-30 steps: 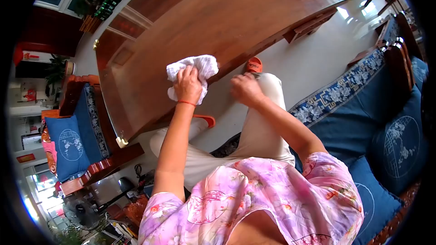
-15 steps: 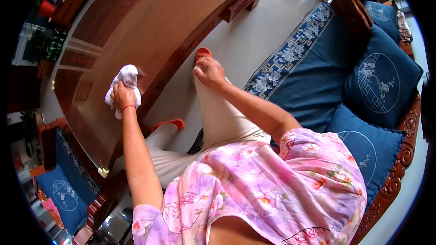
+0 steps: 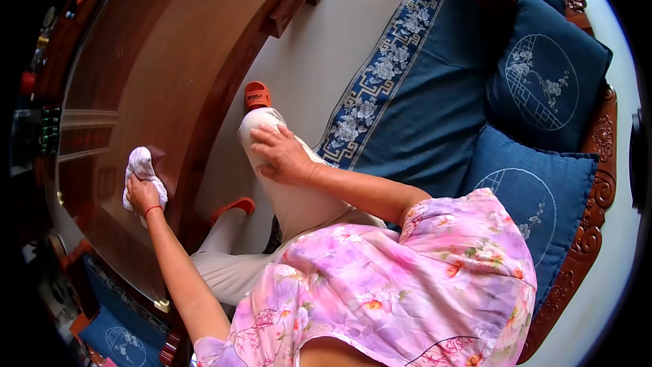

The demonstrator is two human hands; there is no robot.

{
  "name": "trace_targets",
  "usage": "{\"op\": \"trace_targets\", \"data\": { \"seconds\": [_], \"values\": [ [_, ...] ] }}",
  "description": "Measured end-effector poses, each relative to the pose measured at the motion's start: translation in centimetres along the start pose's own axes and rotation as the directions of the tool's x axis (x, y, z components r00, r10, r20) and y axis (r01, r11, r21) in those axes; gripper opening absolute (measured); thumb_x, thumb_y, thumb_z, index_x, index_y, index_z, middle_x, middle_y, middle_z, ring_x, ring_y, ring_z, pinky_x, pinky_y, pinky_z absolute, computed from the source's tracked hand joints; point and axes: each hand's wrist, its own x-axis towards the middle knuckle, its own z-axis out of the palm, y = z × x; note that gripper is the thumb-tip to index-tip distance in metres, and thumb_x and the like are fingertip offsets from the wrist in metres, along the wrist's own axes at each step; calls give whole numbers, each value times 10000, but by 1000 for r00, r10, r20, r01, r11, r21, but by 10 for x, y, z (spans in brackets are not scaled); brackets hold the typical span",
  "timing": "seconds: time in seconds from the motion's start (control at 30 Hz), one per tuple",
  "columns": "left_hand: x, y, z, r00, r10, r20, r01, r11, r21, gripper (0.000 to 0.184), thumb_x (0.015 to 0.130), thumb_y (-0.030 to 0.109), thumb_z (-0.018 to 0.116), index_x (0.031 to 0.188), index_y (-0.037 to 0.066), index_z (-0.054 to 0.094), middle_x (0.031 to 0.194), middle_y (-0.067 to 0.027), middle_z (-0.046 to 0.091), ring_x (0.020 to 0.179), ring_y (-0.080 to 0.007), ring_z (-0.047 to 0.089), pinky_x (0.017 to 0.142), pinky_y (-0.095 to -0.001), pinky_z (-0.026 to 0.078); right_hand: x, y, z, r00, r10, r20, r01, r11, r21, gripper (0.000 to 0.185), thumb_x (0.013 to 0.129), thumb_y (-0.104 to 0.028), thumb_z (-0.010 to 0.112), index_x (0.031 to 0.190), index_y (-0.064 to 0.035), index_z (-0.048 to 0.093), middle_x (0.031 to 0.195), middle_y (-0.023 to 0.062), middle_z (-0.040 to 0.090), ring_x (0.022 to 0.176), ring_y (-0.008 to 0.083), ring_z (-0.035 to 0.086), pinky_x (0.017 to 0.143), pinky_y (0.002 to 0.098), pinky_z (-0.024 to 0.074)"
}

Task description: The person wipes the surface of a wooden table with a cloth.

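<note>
A crumpled white cloth lies on the glossy brown wooden table near its edge. My left hand, with a red string at the wrist, has its fingers wrapped over the cloth and presses it against the tabletop. My right hand rests on the raised knee of the light trousers, its fingers apart and nothing in it.
On the right stands a carved wooden sofa with a blue seat cover and blue cushions. Orange slippers are on the feet beside the table. Another blue-cushioned seat is at the lower left.
The view has turned to the right, so the table and cloth appear further left. My right hand has opened from a loosely curled shape and settled on the knee. My left hand still holds the cloth.
</note>
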Motion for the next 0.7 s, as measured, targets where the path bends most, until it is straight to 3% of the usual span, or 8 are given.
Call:
{"op": "trace_targets", "data": {
  "seconds": [0.1, 0.23, 0.27, 0.4, 0.47, 0.57, 0.63, 0.7],
  "values": [
    [-1, -6, 4, 1000, 8, -16, -8, 1000, 5, 385, 838, 162, 407, 1181, 74, 558, 1223, -137, 558, 1044, -406, 533, 914, -475, 414, 16, 3, 7, 991, -107, 84, 117, 985, -125, 291, 735, -194, 675, 1003, -104, 606, 1300, 65, 465, 1269, 269, 380, 1025, 502, 299],
    [11, -32, 31, 981, 133, -141, -129, 991, 34, 394, 818, 127, 434, 1181, 24, 549, 1185, -183, 572, 1033, -398, 552, 901, -467, 424, 34, 18, 14, 986, -107, -124, 148, 907, 395, 106, 794, -158, 616, 810, -57, 643, 1012, 74, 651, 995, 257, 581, 933, 447, 396],
    [10, -28, 27, 977, 153, -151, -158, 987, -23, 392, 803, 111, 444, 1163, -3, 552, 1145, -220, 582, 1000, -399, 570, 876, -469, 435, 39, 18, 16, 965, -58, -256, 180, 856, 484, 109, 803, -138, 600, 756, -45, 632, 874, 86, 671, 830, 270, 620, 851, 395, 448],
    [20, -48, 49, 961, 163, -222, -167, 986, -1, 372, 796, 147, 447, 1127, 38, 578, 1104, -226, 590, 976, -420, 560, 849, -493, 433, 42, 7, 16, 955, -12, -297, 166, 852, 496, 103, 781, -145, 608, 785, -46, 634, 911, 117, 667, 840, 270, 612, 869, 392, 438],
    [22, -38, 37, 999, 34, -20, -32, 994, 108, 361, 804, 188, 435, 1095, 28, 577, 1093, -225, 594, 984, -437, 554, 856, -510, 425, 47, 1, 21, 947, 85, -309, 113, 813, 571, 107, 774, -142, 604, 799, -46, 645, 915, 118, 671, 825, 271, 614, 839, 378, 452],
    [16, 7, 6, 990, -113, 85, 103, 988, 112, 423, 847, 246, 373, 1149, 18, 562, 1150, -246, 570, 1022, -458, 539, 892, -511, 417, 55, -9, 20, 961, 160, -225, 26, 758, 652, 124, 787, -139, 592, 803, -35, 657, 898, 115, 679, 816, 269, 625, 772, 352, 480],
    [8, 22, -11, 956, -205, 211, 196, 979, 60, 429, 853, 256, 376, 1154, 14, 562, 1162, -249, 564, 1046, -441, 538, 905, -490, 417, 52, -9, 16, 968, 122, -219, 25, 823, 567, 134, 789, -130, 581, 791, -16, 651, 902, 112, 681, 825, 261, 629, 774, 355, 481],
    [-5, 11, -13, 995, -10, 96, 27, 982, -184, 436, 848, 135, 395, 1237, -27, 504, 1210, -271, 530, 1128, -404, 507, 971, -438, 387, 55, 5, 16, 962, -5, -272, 170, 792, 587, 154, 798, -120, 560, 777, 11, 638, 903, 111, 682, 825, 250, 634, 770, 371, 483]
  ]
}}
